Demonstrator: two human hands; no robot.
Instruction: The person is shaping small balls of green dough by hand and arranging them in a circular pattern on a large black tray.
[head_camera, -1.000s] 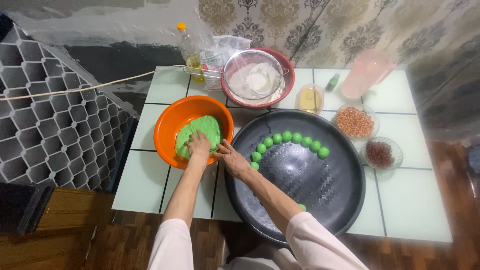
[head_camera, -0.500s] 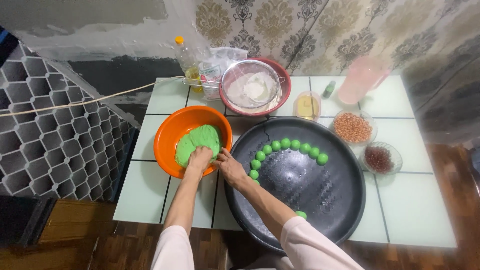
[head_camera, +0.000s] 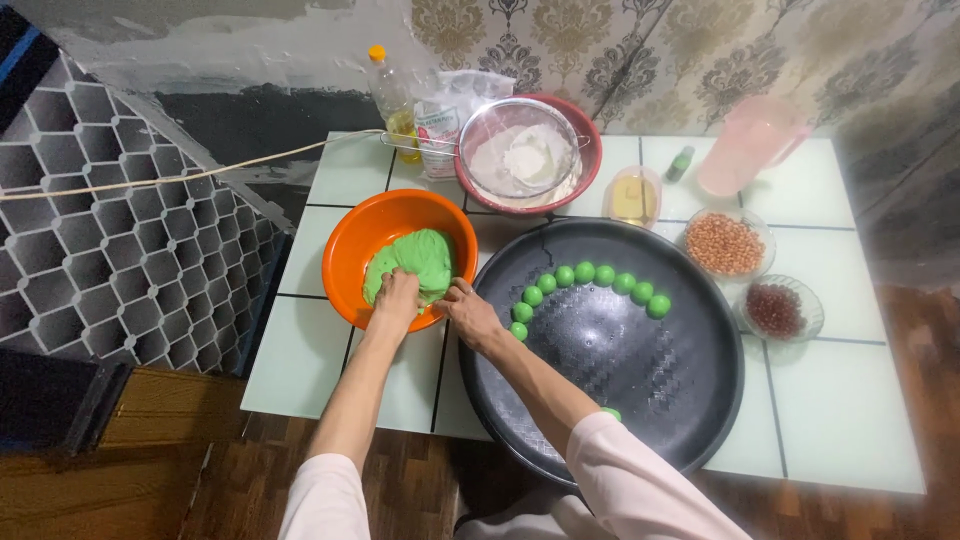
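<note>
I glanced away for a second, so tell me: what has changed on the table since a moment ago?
Very little. Both the left hand and the right hand stay at the near edge of the green dough in the orange bowl, working it. The arc of green balls on the black tray is unchanged, as are the other bowls.

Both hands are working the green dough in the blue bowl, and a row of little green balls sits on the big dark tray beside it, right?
Not quite: the bowl is orange, not blue, as the head view shows. The rest holds: the left hand and right hand are at the green dough, and the green balls lie in a curved row on the dark tray beside it.
</note>
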